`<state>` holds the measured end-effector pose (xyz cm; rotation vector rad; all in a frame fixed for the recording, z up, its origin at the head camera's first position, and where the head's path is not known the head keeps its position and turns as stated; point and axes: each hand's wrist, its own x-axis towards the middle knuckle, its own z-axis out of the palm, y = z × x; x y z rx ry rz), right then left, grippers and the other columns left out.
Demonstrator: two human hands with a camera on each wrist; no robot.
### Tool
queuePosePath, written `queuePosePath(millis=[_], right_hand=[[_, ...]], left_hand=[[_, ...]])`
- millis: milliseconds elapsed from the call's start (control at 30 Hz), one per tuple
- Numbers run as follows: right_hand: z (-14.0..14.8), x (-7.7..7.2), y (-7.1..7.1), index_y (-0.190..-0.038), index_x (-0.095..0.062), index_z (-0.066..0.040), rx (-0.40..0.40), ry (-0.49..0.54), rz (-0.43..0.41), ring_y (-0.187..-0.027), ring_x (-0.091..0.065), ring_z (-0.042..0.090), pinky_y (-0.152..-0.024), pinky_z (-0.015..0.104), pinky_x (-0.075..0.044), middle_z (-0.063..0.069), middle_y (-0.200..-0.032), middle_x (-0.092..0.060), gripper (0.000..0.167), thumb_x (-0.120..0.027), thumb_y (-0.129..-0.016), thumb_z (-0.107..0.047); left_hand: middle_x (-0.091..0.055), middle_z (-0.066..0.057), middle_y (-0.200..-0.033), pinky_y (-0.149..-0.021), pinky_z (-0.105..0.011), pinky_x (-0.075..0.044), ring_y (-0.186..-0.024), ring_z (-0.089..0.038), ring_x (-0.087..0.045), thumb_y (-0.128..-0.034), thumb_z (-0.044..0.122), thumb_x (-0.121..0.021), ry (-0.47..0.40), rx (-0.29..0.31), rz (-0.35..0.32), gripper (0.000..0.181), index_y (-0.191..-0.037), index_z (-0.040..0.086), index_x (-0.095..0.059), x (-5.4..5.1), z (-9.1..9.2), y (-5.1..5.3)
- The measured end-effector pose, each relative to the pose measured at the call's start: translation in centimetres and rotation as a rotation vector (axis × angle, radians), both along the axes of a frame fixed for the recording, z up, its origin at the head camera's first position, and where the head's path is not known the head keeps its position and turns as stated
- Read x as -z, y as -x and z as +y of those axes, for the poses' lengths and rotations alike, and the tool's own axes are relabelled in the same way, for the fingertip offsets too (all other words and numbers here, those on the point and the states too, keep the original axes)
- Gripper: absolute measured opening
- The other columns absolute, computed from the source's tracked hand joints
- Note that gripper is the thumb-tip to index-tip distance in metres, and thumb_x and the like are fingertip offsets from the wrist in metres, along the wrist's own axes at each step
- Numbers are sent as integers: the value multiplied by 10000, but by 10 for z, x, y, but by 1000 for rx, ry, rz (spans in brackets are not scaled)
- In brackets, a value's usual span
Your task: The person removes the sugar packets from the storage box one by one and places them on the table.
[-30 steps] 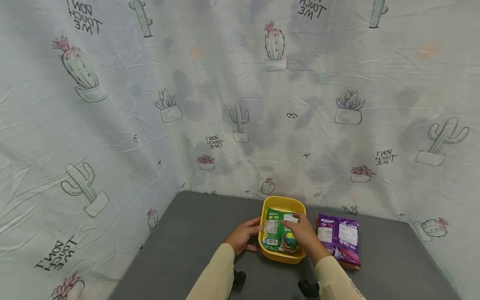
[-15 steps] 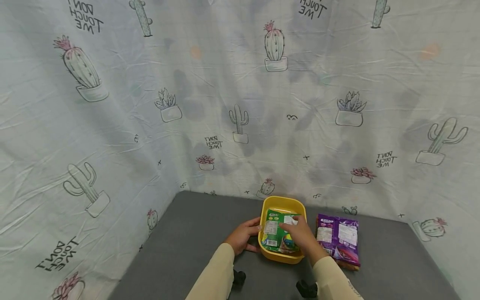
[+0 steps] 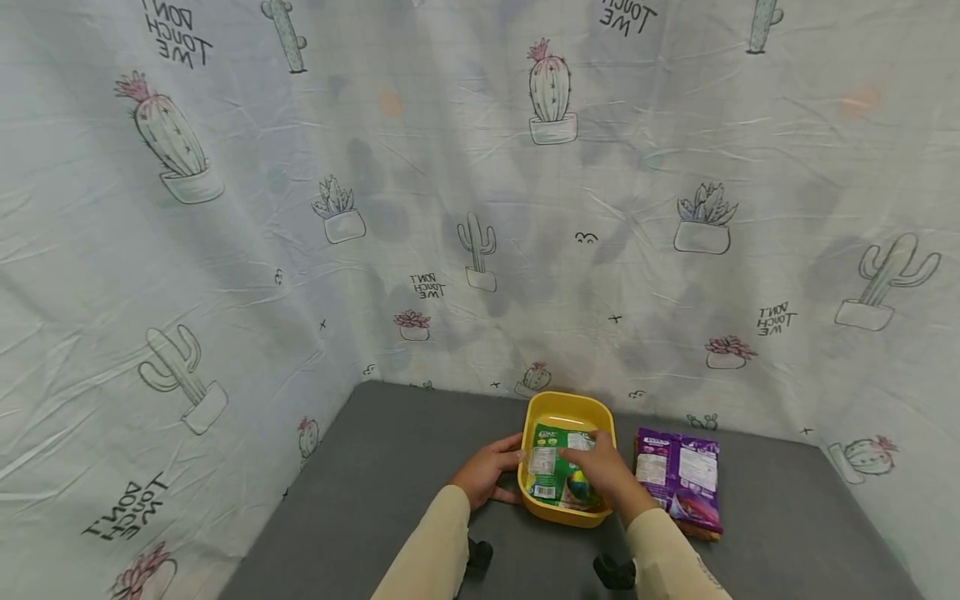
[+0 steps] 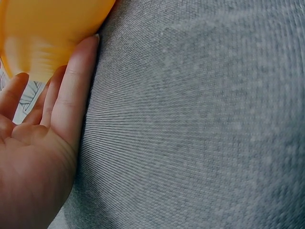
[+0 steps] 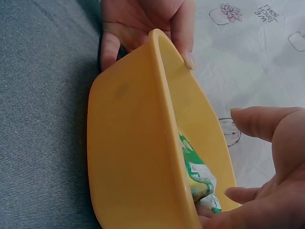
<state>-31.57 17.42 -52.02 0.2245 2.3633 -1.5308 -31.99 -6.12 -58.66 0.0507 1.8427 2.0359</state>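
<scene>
In the head view a yellow plastic bin (image 3: 566,515) stands on the grey table, with a green printed snack packet (image 3: 551,465) lying inside. My left hand (image 3: 483,475) rests against the bin's left side; the left wrist view shows its fingers (image 4: 71,90) extended along the yellow wall. My right hand (image 3: 606,473) reaches over the right rim and touches the packet. Its thumb and fingers are spread in the right wrist view, where the lower fingertips are partly hidden behind the rim and the packet (image 5: 198,167) shows only in part.
Purple snack packets (image 3: 696,475) lie stacked on the grey table (image 3: 375,475), just right of the bin. A pale curtain (image 3: 420,167) printed with cacti encloses the back and sides. Black wrist mounts (image 3: 615,573) sit under the sleeves.
The green packet has shifted slightly toward me in the bin, with my right hand moving a little left and down over it. My left hand stays at the bin's side.
</scene>
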Motion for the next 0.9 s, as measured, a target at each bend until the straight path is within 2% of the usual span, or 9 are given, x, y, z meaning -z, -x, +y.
queuePosePath(millis=[200, 500, 600, 800, 900], right_hand=[[3, 1, -2, -1639, -183, 95, 4, 59, -18, -1426, -388, 576, -1163, 746, -318, 416, -1589, -312, 965, -749, -1038, -404], [3, 4, -5, -1647, -123, 97, 10, 96, -13, -1419, -378, 573, -1178, 737, -299, 424, -1582, -293, 1001, -787, -1021, -314], [4, 6, -5, -1655, -97, 83, 19, 127, 1, -1391, -409, 557, -1167, 722, -339, 409, -1562, -309, 994, -784, -1025, -263], [5, 6, -6, -1652, -37, 69, 34, 230, 40, -1285, -549, 491, -1081, 630, -496, 369, -1456, -421, 943, -741, -1050, -109], [4, 6, -7, -1627, -87, 89, 37, 243, 53, -1247, -593, 476, -1038, 604, -539, 364, -1425, -467, 880, -731, -1052, -79]], left_hand=[[-578, -125, -1550, -798, -633, -630, -1285, -347, -618, -1110, 310, -664, 8, 2, -4, 609, -1661, 118, -491, 0, -1, 1], [-557, -136, -1569, -812, -646, -624, -1318, -359, -598, -1114, 313, -658, 5, 6, -7, 615, -1665, 108, -479, 2, -2, 0], [-568, -127, -1559, -808, -630, -630, -1297, -344, -612, -1108, 321, -666, 2, 8, -10, 622, -1665, 114, -482, 2, -3, 0], [-577, -125, -1545, -791, -616, -636, -1256, -331, -633, -1110, 310, -662, -1, 10, -6, 621, -1668, 113, -476, 3, -4, 1], [-580, -124, -1540, -784, -611, -639, -1245, -328, -638, -1109, 305, -665, 0, 9, -4, 619, -1668, 115, -478, 4, -3, 1]])
